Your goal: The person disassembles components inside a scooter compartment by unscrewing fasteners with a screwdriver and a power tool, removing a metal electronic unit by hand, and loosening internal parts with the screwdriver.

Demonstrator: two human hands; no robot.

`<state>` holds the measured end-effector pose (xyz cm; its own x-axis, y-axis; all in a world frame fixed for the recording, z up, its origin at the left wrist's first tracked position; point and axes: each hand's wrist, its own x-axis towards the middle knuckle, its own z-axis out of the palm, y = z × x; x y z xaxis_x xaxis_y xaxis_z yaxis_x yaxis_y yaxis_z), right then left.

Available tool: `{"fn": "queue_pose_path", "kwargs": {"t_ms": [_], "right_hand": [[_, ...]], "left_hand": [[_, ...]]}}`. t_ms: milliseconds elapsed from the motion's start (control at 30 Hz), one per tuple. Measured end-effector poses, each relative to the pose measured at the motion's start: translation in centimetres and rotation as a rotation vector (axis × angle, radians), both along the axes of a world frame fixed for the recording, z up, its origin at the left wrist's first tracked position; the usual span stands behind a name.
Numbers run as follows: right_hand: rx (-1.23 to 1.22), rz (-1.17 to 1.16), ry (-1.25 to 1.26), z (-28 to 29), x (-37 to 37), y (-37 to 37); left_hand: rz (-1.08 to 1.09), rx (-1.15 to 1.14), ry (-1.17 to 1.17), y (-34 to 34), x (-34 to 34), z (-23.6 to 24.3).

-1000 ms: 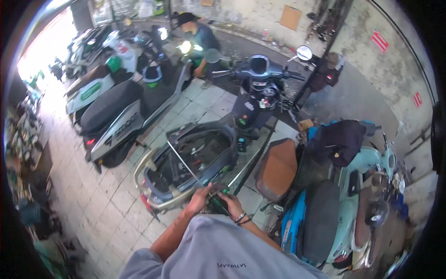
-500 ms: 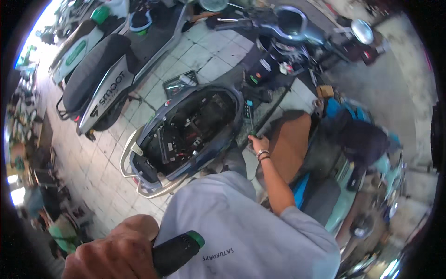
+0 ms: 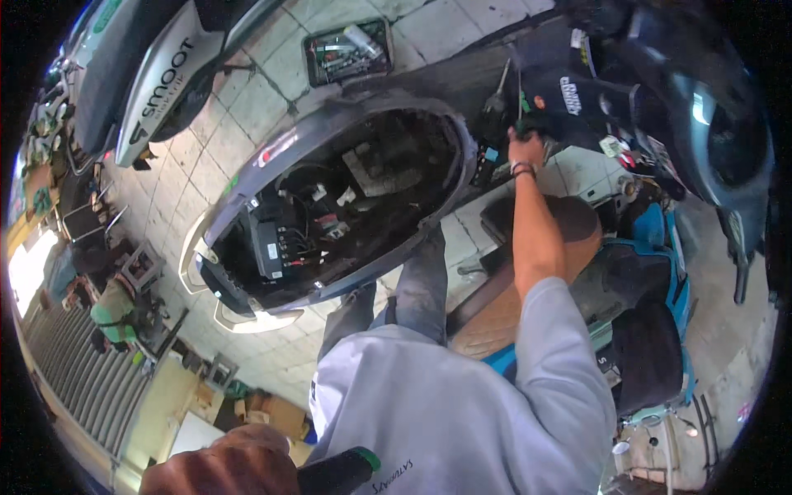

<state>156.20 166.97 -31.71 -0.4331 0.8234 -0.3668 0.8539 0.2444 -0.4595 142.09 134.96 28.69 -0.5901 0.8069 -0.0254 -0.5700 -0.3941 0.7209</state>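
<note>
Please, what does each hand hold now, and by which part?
Left hand: a black, green-ended tool handle, gripped behind its green end; the rest is hidden. Right hand: a slim, grey-shafted tool, by its partly hidden green handle.

Held handle [image 3: 334,473] — black, green-tipped; scooter seat [image 3: 500,310] — brown, diamond-quilted; shirt [image 3: 441,412], pale grey.

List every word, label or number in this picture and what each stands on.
Locations only; wording left uncopied.
Silver side panel: large dark lettering, clear.
Dark surface at upper right: white lettering.
Grey shirt: small dark lettering, slanted.
Black box inside the open scooter body: white label, too small to read.
Dark handle in left hand: none discernible.
</note>
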Motion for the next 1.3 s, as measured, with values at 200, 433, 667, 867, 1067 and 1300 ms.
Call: {"fn": "queue_pose_path", "kwargs": {"t_ms": [200, 433, 667, 867, 1067, 1300], "right_hand": [[0.069, 0.051, -0.194, -4.9, 0.2, 0.5], [-0.052, -0.242, 0.129, 9.0, 1.5, -10.0], [-0.455, 0.008, 0.631, 26.8, -1.5, -21.0], [-1.072, 0.455, 0.651, 42.2, -2.3, -29.6], [-1.256, 0.831, 0.409, 44.5, 0.1, -34.7], [-1.216, 0.615, -0.055, 42.2, 3.2, -32.3]], "left_hand": [[0.107, 0.198, -0.002, 0.7, -1.7, -4.1], [0.404, -0.178, 0.279, -3.9, -0.7, 2.3], [0.392, 0.222, 0.125, -10.1, 0.5, 4.9], [0.556, 0.317, -0.126, -17.2, 2.5, 2.7], [0.385, -0.359, -0.183, -20.6, 5.4, -14.4], [0.280, -0.676, -0.355, -18.8, 14.1, -26.7]]}}
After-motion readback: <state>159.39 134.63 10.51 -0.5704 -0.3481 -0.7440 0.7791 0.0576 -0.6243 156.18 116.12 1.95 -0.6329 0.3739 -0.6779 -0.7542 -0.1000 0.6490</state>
